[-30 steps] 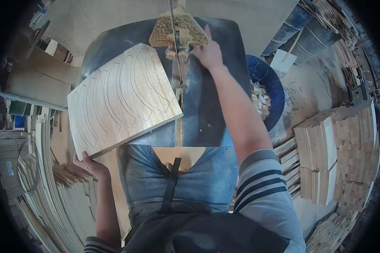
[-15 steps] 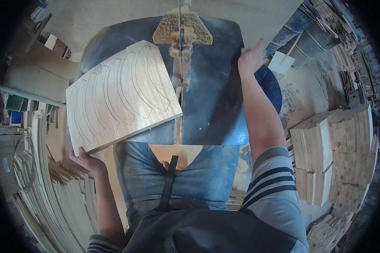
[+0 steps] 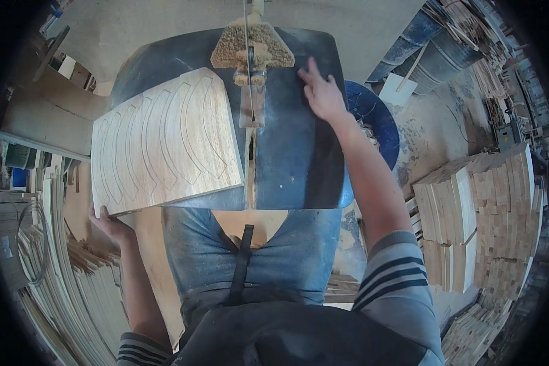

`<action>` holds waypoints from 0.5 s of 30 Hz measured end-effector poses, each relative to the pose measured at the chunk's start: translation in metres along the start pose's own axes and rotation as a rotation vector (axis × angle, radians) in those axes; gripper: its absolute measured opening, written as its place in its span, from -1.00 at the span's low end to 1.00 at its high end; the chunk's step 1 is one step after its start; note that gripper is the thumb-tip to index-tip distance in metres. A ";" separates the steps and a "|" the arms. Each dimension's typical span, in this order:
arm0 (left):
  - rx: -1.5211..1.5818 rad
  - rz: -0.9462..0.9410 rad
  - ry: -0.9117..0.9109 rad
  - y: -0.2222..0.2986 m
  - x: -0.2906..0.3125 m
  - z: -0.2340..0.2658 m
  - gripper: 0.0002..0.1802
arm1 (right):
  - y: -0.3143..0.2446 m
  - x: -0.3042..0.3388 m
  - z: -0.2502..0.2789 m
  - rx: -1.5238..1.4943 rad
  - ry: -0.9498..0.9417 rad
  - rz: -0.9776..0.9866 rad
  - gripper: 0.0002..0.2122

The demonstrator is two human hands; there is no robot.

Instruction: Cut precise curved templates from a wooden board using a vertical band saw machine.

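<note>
A pale wooden board (image 3: 165,140) with several curved outlines drawn on it lies at a slant on the left of the dark saw table (image 3: 296,152). My left hand (image 3: 113,224) grips the board's near left corner, thumb on top and the fingers partly hidden beneath. Over the right half of the table, my right hand (image 3: 324,94) is empty with its fingers stretched toward the blade guide. The thin bandsaw blade (image 3: 248,85) runs down through the table slot, to the right of the board and apart from it. Sawdust cakes the guide block (image 3: 253,46) around the blade.
A blue tub (image 3: 387,131) with offcuts stands beyond the table's right edge. Stacked wooden blocks (image 3: 494,226) fill the right side. Long boards (image 3: 85,287) lean at the left. Drums (image 3: 442,61) and a white dustpan-like piece (image 3: 398,89) are at the back right.
My right hand has come in from the table's right edge over its surface, toward the blade. The board has turned slightly, its right corner shifting away from the slot, with my left hand still on it.
</note>
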State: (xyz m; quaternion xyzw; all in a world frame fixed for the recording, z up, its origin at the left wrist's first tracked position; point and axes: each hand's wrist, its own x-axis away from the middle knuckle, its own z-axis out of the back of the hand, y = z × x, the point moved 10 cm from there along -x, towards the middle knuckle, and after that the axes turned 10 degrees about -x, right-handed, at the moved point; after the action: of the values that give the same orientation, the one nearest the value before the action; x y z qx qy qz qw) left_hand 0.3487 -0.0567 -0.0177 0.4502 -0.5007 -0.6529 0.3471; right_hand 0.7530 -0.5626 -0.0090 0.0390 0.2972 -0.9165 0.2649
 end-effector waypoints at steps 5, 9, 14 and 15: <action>-0.055 -0.001 -0.016 0.008 0.003 -0.012 -0.51 | 0.014 0.002 0.009 0.097 0.188 -0.240 -0.32; -0.014 0.070 -0.021 0.004 0.004 -0.010 -0.49 | -0.011 0.029 0.004 0.058 0.279 -0.143 -0.36; -0.058 0.093 -0.016 0.006 0.004 -0.009 -0.49 | -0.050 0.088 0.002 -0.046 0.226 -0.088 -0.39; -0.053 0.096 -0.017 0.005 0.002 -0.007 -0.51 | -0.062 0.100 0.000 -0.048 0.198 -0.072 -0.42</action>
State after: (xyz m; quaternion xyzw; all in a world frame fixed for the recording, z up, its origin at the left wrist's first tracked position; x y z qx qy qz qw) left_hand 0.3547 -0.0621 -0.0142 0.4107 -0.5072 -0.6522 0.3857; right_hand 0.6359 -0.5663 0.0004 0.1124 0.3452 -0.9096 0.2019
